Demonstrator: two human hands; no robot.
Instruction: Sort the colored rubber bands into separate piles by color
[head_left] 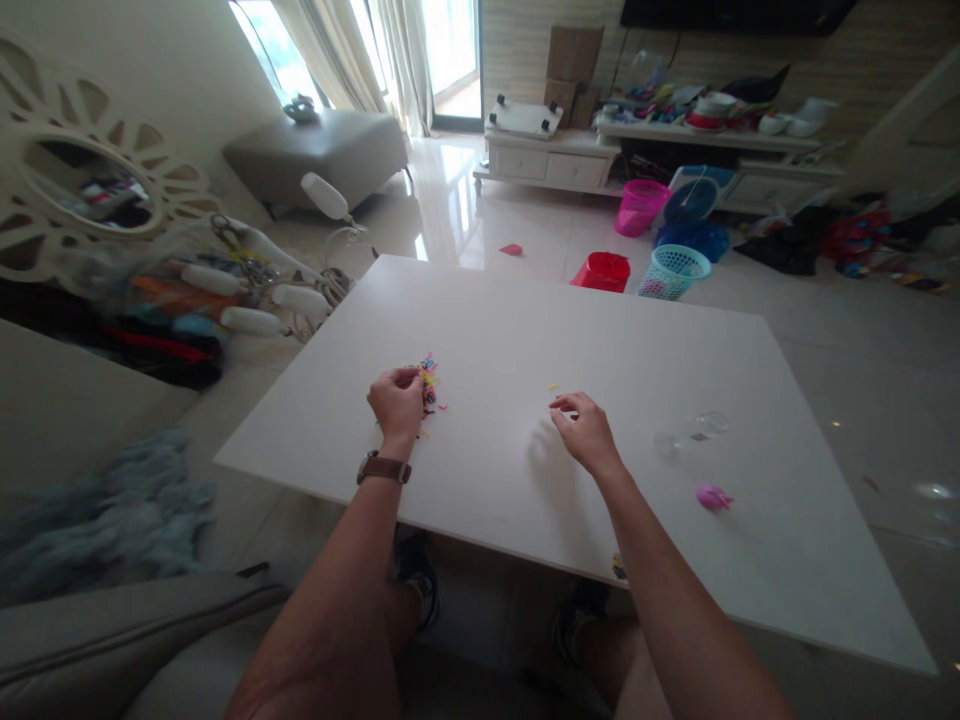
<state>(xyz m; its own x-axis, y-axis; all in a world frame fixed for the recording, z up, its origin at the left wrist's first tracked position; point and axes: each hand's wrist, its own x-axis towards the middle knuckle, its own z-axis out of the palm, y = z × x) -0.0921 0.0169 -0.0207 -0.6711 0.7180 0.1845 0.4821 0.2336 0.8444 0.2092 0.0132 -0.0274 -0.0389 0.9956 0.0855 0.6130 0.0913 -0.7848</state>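
"Position first: how is the right hand (589, 432) set?"

"Over the tabletop (480, 490), fingers curled, thumb and index tip close together. I cannot tell whether anything sits between them."

"What lies nearest to it?"

"One slim yellow piece (553, 387), just past the fingertips on the far side. Its long axis runs mostly left to right, aslant to the forearm. The right hand is clearly the nearer of the two, so I'd judge that any reach turns on that short forward gap."

"And the left hand (395, 400)?"

"Down at the pile of small pieces (430, 395), thumb and fingers drawn together at its left edge. Whether they pinch one is too small to see. The pile stretches away from the person in a narrow strip, well apart from the yellow piece."

"Materials?"

"Bright plastic, by the look of it: pink, blue, yellow, red and dark bits, some thin as slivers. The tabletop is smooth and white, and a watch (384, 468) with a brown strap circles the left wrist."

"Further out?"

"To the right, a clear, rounded container (710, 425); nearer the person, a bulbous pink object (711, 497) with a jagged end. Beyond the far edge, a pale blue lattice basket (679, 265) stands on glossy floor tiles (450, 215)."
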